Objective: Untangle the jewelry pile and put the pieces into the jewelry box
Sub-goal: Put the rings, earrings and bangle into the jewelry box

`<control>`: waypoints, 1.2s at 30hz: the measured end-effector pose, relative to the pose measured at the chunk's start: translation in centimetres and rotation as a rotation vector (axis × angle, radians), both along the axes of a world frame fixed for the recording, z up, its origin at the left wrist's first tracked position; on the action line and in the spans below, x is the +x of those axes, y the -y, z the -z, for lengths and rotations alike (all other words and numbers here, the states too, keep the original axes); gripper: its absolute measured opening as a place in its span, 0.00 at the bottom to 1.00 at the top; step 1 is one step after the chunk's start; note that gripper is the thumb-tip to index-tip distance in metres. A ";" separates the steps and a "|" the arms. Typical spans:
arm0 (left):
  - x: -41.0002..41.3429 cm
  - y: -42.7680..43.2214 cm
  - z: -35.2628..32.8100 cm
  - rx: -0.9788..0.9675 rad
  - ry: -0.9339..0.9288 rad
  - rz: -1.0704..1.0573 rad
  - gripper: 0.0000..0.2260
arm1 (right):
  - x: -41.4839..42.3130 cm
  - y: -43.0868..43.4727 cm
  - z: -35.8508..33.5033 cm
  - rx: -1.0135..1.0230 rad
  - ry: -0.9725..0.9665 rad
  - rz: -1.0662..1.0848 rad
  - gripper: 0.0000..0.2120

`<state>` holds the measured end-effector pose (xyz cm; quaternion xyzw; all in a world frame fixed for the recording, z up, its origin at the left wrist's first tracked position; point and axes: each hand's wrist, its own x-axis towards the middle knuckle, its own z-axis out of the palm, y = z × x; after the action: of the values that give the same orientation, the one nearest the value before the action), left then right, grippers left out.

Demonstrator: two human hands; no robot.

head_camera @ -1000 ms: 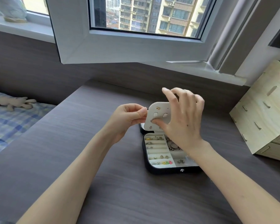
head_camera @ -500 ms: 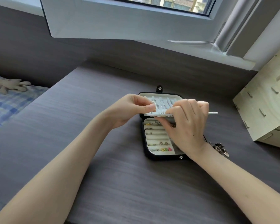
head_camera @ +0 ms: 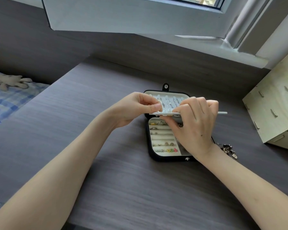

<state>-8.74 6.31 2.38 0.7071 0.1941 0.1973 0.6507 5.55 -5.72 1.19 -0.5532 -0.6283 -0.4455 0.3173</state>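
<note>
- Black jewelry box [head_camera: 156, 157] open on the grey tabletop [head_camera: 123, 188], lid laid back, chains in its slots.
- Rings and small colourful pieces in the rolled rows of the base.
- White earring panel [head_camera: 222, 112] held level and edge-on over the hinge of the box, small studs on it.
- Left hand [head_camera: 135, 108]: thumb and forefinger pinching the panel's left end.
- Right hand [head_camera: 195, 125]: fingers [head_camera: 189, 103] curled over the top of the panel, gripping it near the middle.
- Tangled jewelry pile [head_camera: 229, 149] on the tabletop, just right of the box, beside the right wrist.
- Pale wooden organizer [head_camera: 276, 105] at far right.
- Plush toy [head_camera: 8, 81] on the checked bed [head_camera: 5, 103] at left.
</note>
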 end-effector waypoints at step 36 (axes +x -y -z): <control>-2.1 1.5 -2.5 0.334 -0.122 -0.099 0.12 | -0.1 -1.1 -1.6 -0.120 -0.080 0.069 0.17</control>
<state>-10.87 4.80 4.93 0.8055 0.2324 0.2154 0.5007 5.45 -4.65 2.83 -0.6099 -0.6211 -0.3953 0.2931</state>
